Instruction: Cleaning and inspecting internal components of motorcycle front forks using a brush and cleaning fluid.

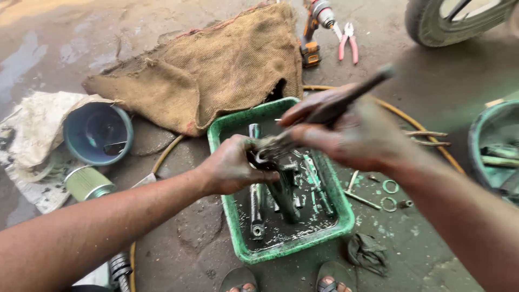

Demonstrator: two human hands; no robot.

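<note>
So the small oily metal part [266,157] sits right over the green tub [232,130], clamped in the left hand [232,166], fingers curled tight around it. The right hand [354,135] is just beside it on the far side, closed around a dark brush handle [346,100] (blurred, so I can't swear it's a brush). That handle's long axis runs up and away from the part toward the tub's far right corner, and its working end meets the part right at the left fingertips. Both hands are about equally close to the part, with the left one actually gripping it.

In the tub: black oily liquid and a few long metal pieces [257,200] lying lengthwise.

Around the tub: burlap sack [211,70] behind it, blue bucket [98,132] and a ribbed cylindrical filter [86,183] off to its left, a cordless drill [313,27] and red-handled pliers [348,40] beyond the sack. Right of the tub there are loose washers [390,186], a rag [367,253], and another green tub [494,146] at the edge. No labels readable anywhere.
</note>
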